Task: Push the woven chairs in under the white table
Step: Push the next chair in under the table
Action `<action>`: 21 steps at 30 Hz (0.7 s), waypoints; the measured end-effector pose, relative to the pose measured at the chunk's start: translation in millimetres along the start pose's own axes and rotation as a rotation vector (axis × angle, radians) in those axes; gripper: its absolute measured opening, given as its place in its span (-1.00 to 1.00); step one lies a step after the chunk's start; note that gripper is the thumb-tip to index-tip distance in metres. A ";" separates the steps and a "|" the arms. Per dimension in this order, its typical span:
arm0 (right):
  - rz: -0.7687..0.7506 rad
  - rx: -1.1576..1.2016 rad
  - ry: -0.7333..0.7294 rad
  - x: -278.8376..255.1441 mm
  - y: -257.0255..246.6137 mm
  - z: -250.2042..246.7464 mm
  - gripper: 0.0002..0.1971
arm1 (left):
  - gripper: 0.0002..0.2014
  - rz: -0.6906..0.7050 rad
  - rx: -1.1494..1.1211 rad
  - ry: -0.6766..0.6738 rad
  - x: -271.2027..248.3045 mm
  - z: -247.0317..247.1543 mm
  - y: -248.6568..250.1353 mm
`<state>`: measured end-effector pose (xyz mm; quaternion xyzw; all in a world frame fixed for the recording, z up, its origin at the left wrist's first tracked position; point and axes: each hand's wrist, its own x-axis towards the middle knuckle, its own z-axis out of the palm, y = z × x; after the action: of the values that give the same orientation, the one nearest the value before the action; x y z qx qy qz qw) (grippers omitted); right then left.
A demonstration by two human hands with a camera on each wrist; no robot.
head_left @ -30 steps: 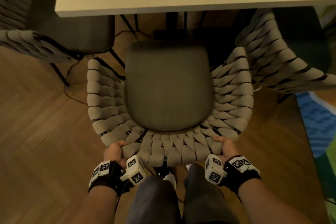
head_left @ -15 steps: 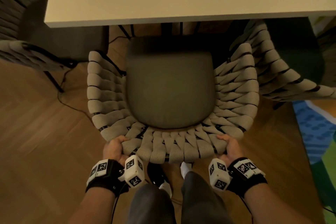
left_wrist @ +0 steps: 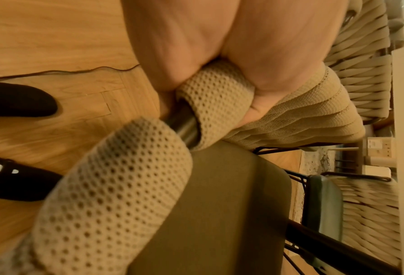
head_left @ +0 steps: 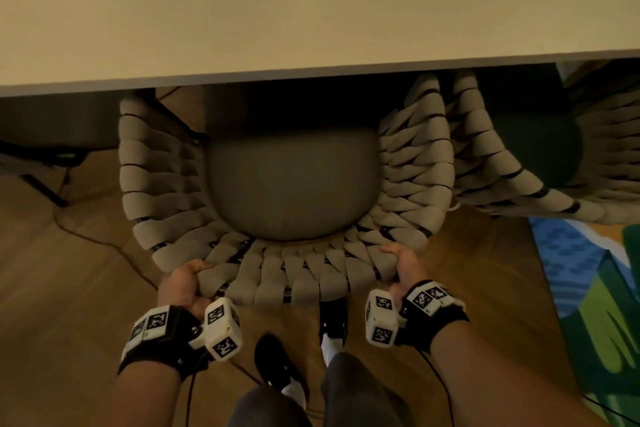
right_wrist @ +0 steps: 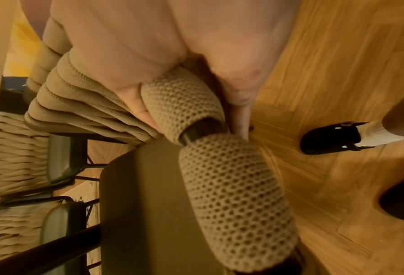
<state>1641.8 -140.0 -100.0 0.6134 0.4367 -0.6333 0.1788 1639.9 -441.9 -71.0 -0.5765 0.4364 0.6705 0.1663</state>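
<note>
Left grip: the left hand (head_left: 183, 282) is curled round the woven back rim of the middle chair (head_left: 291, 180); a soft woven band is squeezed between thumb and fingers (left_wrist: 262, 104).
Right grip: the right hand (head_left: 403, 262) is wrapped the same way round the rim on the other side, with a thumb and finger seen pinching a band in the right wrist view.
Where the chair is: the chair lies straight ahead of both grips. Its front part is already hidden under the worktop (head_left: 311, 10); the back of the seat and the woven back are not under it yet.
Which way to go: the push is judged to run from the grips forward, toward the worktop edge. Both hands are set about equally near, one at each end of the back curve, so the chair can be kept straight.
Things at the sides: another woven chair (head_left: 502, 163) is seen touching or almost touching on the right-grip side. A dark chair (head_left: 52, 121) is seen well off past the left grip.
What may get in the way: the right arm of the middle chair may rub on its neighbour. A thin cable (head_left: 90, 236) lies on the wooden floor (head_left: 69, 288) near the left grip.
Near the grips: two dark shoes (head_left: 277, 362) are seen just behind the chair.
</note>
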 end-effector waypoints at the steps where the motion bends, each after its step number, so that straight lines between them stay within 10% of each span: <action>1: 0.015 -0.015 0.011 3.8 -8.6 5.3 -0.70 | -0.65 -0.002 0.013 0.006 9.8 2.4 5.5; 16: -0.057 -0.132 -0.049 -1.2 -38.0 12.2 -0.51 | -0.74 -0.010 0.091 -0.020 29.7 12.7 27.8; 21: -0.588 -0.618 0.147 -24.2 -48.3 -14.3 -0.09 | -0.29 0.244 0.129 0.036 15.2 -8.7 28.4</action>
<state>1618.3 -109.7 -59.4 0.4240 0.7735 -0.4515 0.1346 1620.5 -469.0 -73.3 -0.5191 0.5484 0.6459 0.1121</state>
